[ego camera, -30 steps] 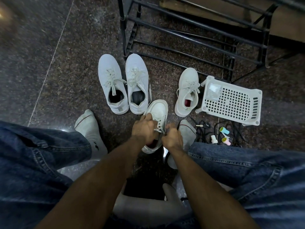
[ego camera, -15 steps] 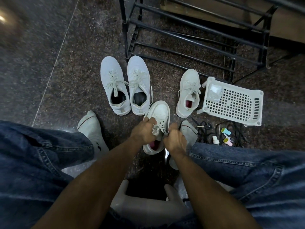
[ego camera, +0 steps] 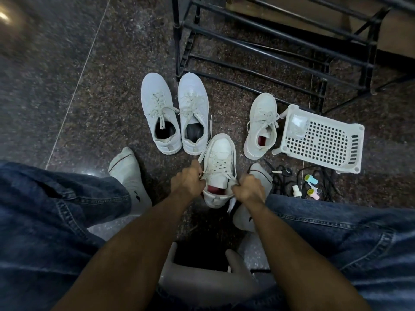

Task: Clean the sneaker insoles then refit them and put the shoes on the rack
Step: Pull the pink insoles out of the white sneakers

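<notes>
The left hand (ego camera: 187, 181) and right hand (ego camera: 248, 190) each pinched a lace (ego camera: 221, 170), apparently tightening the sneaker (ego camera: 221, 151).

No text, label, brand name or number can be read anywhere in the view. A small dark mark is seen on each white sock (ego camera: 131, 176), but it is too small to be made out as a logo or a word. Nothing legible is shown on the white sneakers (ego camera: 219, 170), the white perforated basket (ego camera: 323, 140) or the small items lying beside it.
</notes>
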Motion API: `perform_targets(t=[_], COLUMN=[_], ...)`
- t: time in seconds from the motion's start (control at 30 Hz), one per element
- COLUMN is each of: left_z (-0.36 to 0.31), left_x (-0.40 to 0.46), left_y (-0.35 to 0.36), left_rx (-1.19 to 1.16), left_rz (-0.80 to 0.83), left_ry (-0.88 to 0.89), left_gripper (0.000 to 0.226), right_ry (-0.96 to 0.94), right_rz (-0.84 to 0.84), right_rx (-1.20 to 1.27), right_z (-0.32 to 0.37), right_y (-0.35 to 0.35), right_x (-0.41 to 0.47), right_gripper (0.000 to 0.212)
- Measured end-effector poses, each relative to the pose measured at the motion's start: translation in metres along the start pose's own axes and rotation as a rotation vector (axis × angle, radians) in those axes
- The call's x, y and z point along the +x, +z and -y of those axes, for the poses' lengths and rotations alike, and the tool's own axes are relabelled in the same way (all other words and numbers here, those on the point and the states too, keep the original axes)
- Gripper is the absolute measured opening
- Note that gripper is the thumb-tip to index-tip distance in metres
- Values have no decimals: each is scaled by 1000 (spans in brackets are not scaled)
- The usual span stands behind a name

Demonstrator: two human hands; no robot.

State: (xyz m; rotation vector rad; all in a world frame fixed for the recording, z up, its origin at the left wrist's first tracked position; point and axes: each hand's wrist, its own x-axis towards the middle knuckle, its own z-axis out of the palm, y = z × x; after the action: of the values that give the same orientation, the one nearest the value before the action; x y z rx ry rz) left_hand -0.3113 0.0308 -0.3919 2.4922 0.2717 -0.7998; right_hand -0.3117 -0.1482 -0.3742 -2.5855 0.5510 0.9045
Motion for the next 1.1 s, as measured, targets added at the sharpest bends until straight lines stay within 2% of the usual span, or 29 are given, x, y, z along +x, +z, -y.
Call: perform_targets(t=[0.07,0.17,0.23,0.33,0.4,0.5,0.57,0.63,0.73,0.8,0.9,1.0,1.1], left_z=[1,0,-5,-26,-38,-45,-43,-37,-24,-25,-33,-48,-60], left_x=[-4,-5,-3,-2,3,15,21,22,22,23,35,47,51], left_y=[4,13,21,28,31,32,33,29,23,12,-6,-18,-22], left_rx=[106,442,527,625,703,822,836,883,733,609,459,364,260], left_rz=[-111,-324,-340,-234,-116,-66,-79,-135,-218,-128,77,109,135], left_ry=[121,579,749,625,513,414,457,592,855,868,691,586,479], left_gripper=[20,11,12,32,34,36,32,20,21,21,19,23,21], right_ry=[21,35,60,57,54,66,56,52,49,60,58,24,-36], right_rz=[21,64,88,129,152,157,153,148,146,135,89,-18,-231], right_rx=[36,80,95,62,46,52,46,33,26,34,47,17,-63], right_z=[-2,2,5,9,11,9,7,7,10,12,13,16,21], right_y=[-7,-11,-12,-12,-12,-11,-10,-10,-12,-13,-9,-5,-6], right_x=[7,13,16,19,20,24,25,27,25,23,20,8,-14], right_gripper=[23,15,13,12,15,23,22,20,15,14,21,24,24])
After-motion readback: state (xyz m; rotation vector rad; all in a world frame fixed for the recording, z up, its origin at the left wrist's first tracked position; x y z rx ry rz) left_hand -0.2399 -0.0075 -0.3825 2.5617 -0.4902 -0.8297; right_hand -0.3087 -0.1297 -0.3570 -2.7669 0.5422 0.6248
